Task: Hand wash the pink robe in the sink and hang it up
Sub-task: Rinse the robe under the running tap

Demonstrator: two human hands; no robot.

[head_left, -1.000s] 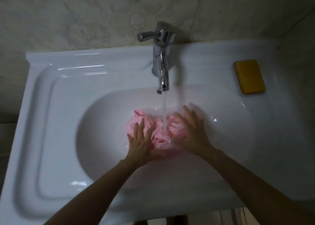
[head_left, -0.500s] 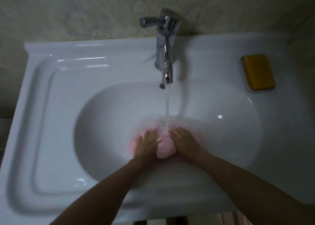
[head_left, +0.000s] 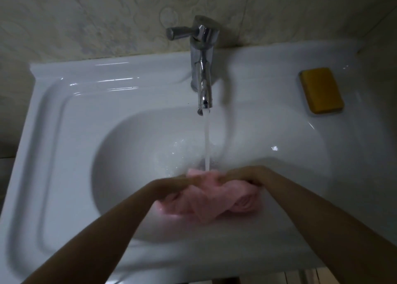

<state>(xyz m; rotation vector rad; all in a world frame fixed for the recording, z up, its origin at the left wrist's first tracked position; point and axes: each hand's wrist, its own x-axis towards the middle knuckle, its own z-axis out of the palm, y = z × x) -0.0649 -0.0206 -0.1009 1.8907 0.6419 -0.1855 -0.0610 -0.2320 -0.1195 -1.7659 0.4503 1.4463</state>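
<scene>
The wet pink robe (head_left: pixel 206 204) hangs bunched over the near side of the white sink (head_left: pixel 133 146), lifted off the basin floor. My left hand (head_left: pixel 174 181) grips its left upper edge and my right hand (head_left: pixel 242 175) grips its right upper edge, knuckles up, fingers curled into the cloth. A stream of water falls from the chrome tap (head_left: pixel 203 68) onto the top of the robe between my hands. Both hands are motion-blurred.
A yellow bar of soap (head_left: pixel 321 90) lies on the sink ledge at the right. The tap lever points left. A flat draining ledge (head_left: pixel 71 133) runs along the left of the basin. Tiled wall stands behind the sink.
My hands went from pressing flat on the robe to clenching it, then lifted it up and toward me, stretching it out between them.
</scene>
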